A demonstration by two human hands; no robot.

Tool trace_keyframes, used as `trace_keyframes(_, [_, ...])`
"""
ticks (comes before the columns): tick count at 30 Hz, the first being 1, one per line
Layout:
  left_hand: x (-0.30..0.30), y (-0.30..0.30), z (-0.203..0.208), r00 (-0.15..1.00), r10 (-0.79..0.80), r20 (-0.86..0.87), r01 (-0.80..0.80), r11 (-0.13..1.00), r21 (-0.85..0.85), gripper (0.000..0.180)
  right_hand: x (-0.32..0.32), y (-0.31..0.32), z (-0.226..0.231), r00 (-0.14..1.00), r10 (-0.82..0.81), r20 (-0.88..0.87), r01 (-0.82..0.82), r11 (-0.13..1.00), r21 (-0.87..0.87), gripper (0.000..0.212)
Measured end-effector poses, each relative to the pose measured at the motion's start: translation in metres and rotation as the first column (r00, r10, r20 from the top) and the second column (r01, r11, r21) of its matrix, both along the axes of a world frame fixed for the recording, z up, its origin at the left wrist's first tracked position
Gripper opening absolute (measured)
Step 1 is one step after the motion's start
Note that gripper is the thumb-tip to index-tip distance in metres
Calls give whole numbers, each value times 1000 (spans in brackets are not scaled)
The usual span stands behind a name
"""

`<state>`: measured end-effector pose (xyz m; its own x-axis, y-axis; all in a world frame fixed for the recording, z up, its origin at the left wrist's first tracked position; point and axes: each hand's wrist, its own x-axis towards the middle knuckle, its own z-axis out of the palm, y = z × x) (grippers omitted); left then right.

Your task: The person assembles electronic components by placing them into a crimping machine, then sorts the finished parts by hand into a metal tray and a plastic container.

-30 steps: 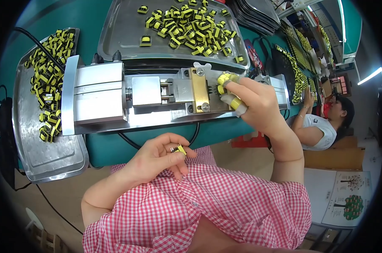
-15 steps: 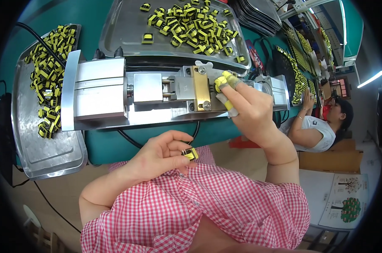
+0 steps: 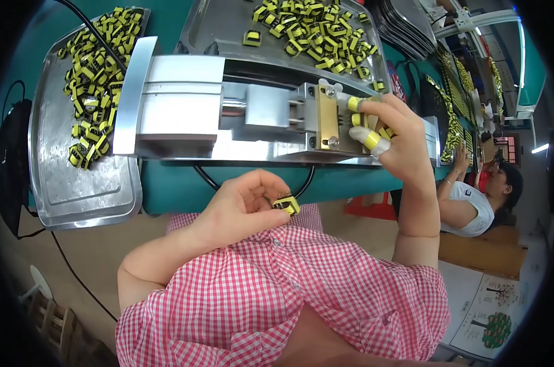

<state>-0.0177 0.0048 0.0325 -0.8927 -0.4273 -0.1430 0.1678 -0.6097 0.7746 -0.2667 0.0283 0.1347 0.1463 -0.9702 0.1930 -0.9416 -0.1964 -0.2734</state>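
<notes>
My left hand (image 3: 243, 199) is in front of my shirt, pinching a small yellow-and-black transformer (image 3: 286, 206) between thumb and fingers; its metal pins point up. My right hand (image 3: 402, 137), with tape wrapped round its fingertips, is at the right side of the brass block (image 3: 327, 117) on the metal clamping machine (image 3: 182, 101). Its thumb and index finger close round another yellow-and-black transformer (image 3: 357, 118) beside that block. My fingers partly cover this piece, so whether it touches the block I cannot tell.
A metal tray (image 3: 87, 211) with heaped transformers stands left of the machine. Behind it lies another tray (image 3: 228, 58) with many more. Stacked dark trays (image 3: 405, 27) stand at the back right. A black cable (image 3: 206, 177) runs below the machine. A co-worker (image 3: 472, 196) sits at the right.
The whole view has shifted, so the machine appears farther right and higher. My right thumb and index finger have spread to either side of the transformer by the block. My left hand still holds its transformer.
</notes>
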Motion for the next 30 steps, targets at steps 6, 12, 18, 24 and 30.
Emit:
trace_keyframes(6, [0, 2, -1, 998, -55, 37, 54, 998, 23, 33, -39, -26, 22, 800, -327, 502, 278, 945, 173, 29])
trace_keyframes(12, [-1, 5, 0, 998, -56, 13, 56, 995, -77, 32, -90, -97, 10, 740, -488, 462, 426, 872, 239, 35])
trace_keyframes(18, [3, 3, 6, 986, 163, 22, -131, 861, -491, 28, -71, -88, 17, 882, -282, 377, 311, 950, -16, 37])
trace_keyframes(24, [-2, -7, 22, 809, 383, -446, -492, 26, -870, 27, 19, 5, 20, 766, 14, 643, -318, 877, 361, 42])
trace_keyframes(30, [-6, -8, 29, 818, 258, -514, -501, -120, -857, 30, 43, 27, 2, 711, 109, 695, -493, 782, 381, 46])
